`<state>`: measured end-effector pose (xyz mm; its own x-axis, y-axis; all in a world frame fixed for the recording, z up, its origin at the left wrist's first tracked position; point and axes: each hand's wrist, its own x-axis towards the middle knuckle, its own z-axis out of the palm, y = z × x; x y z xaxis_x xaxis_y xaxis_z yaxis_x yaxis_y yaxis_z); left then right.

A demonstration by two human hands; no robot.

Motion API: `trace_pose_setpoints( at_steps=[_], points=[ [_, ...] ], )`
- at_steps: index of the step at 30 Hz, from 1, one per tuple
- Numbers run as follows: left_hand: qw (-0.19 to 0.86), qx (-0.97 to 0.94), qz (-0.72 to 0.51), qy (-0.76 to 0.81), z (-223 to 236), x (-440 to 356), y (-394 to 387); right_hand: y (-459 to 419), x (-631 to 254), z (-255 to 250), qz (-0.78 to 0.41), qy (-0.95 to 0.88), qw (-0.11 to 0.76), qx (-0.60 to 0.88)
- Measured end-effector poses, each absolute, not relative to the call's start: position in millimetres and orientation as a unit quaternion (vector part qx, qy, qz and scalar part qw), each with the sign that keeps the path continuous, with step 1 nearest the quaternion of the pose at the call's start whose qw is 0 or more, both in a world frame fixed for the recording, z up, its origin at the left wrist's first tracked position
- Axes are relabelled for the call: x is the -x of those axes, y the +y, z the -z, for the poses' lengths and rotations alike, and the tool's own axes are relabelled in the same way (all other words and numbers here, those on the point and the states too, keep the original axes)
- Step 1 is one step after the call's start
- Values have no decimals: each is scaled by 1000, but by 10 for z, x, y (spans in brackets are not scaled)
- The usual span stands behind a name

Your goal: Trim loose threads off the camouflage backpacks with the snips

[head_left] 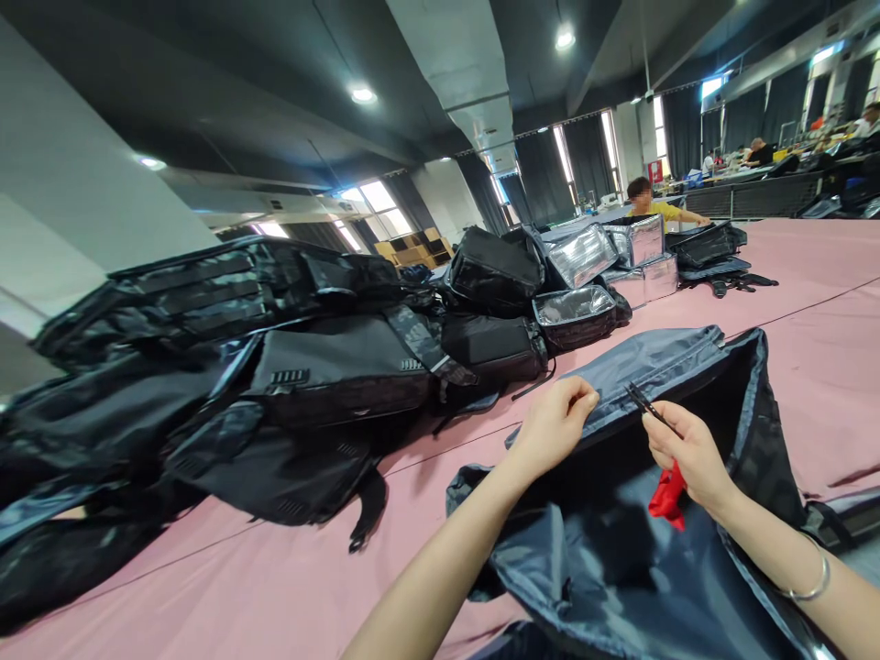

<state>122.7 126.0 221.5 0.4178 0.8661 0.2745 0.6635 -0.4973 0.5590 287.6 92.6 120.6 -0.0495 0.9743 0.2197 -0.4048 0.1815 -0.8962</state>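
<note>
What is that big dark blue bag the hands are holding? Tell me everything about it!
The dark blue bag is a large, soft bag of smooth, slightly shiny fabric. It lies open and crumpled on the pink table, its wide mouth showing a dark inside. The left hand pinches the far rim. The right hand holds a thin black tool at that rim, with something red in its palm.

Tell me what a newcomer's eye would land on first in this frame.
Probably the heap of black backpacks sprawling over the left half of the pink table. Next, in the foreground, the left hand pinches the edge of an open grey-blue bag, while the right hand holds a thin black tool and a bright red piece. Farther back, silver-lined bags glint near a person in yellow.
</note>
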Motion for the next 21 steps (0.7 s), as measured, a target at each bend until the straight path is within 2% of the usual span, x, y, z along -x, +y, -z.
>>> trace_pose_setpoints(
  at_steps=[4, 7, 9, 11, 14, 17, 21],
  points=[
    [-4, -861, -344, 374, -2188, -1292, 1206, 933, -2862, -1202, -537, -464, 624, 325],
    [-119, -877, -312, 345, -2191, -1360, 1195, 933, -2873, -1227, -472, -501, 625, 369],
    [-165, -880, -282, 344, -2185, -1396, 1202, 936, -2886, -1256, -378, -541, 628, 411],
    [-168, -878, -277, 353, -2167, -1414, 1220, 941, -2899, -1287, -257, -585, 613, 464],
    [-104, -870, -312, 367, -2131, -1413, 1255, 955, -2907, -1315, -125, -628, 559, 526],
    [-41, -864, -338, 372, -2121, -1402, 1292, 979, -2909, -1311, -89, -648, 534, 536],
    [23, -831, -375, 410, -2162, -1392, 1338, 1006, -2923, -1304, -101, -656, 550, 508]
  ],
)
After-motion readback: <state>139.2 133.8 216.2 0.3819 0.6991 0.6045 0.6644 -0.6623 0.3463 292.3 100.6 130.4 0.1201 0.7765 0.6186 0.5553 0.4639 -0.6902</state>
